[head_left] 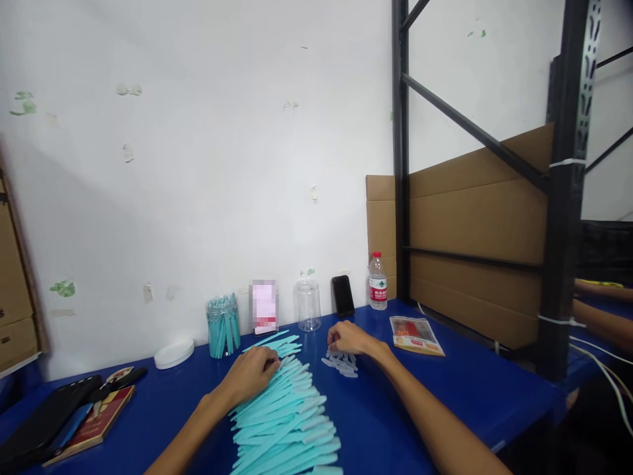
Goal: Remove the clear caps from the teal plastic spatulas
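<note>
Blue tabletop (370,415); left hand (250,376) curled at turquoise sticks (287,432), right hand (347,338) bent at translucent plastic pieces (342,366). Can't tell if either grips. Best pinch singly, lightly, without disturbing the row.

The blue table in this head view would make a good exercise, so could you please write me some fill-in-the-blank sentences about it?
The person's ____ hand is at the small translucent pieces.
The water bottle has a ____ cap.
The jar nearer that bottle is ____, while the other jar holds turquoise sticks.
The round lid is ____ in colour.

Missing words: right; red; empty; white.
</note>
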Demonstrator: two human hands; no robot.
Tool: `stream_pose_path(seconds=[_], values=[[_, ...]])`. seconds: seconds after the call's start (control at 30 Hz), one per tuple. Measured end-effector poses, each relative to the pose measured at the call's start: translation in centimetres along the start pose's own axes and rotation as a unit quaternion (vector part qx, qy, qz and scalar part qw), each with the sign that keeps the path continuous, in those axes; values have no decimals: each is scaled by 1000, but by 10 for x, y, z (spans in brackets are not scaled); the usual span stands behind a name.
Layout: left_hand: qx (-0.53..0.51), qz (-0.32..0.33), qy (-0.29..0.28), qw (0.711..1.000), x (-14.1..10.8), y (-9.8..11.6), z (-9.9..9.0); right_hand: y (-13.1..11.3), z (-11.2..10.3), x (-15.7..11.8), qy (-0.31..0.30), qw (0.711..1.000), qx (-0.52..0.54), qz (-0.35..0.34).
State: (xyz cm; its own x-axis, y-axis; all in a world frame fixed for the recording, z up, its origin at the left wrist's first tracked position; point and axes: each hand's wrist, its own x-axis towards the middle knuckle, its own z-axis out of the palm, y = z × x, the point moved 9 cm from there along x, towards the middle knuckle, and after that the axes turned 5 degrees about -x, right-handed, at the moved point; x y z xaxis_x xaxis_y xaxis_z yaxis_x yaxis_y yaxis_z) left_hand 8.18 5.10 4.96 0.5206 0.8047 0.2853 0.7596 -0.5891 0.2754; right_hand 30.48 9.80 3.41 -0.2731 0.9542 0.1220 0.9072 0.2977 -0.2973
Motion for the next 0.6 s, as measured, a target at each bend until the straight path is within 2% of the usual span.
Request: stream_pose_path(seconds=[0.6], values=[[-24, -6, -21, 999, -1, 0, -3, 3, 5, 3, -11, 1000, 15, -23]])
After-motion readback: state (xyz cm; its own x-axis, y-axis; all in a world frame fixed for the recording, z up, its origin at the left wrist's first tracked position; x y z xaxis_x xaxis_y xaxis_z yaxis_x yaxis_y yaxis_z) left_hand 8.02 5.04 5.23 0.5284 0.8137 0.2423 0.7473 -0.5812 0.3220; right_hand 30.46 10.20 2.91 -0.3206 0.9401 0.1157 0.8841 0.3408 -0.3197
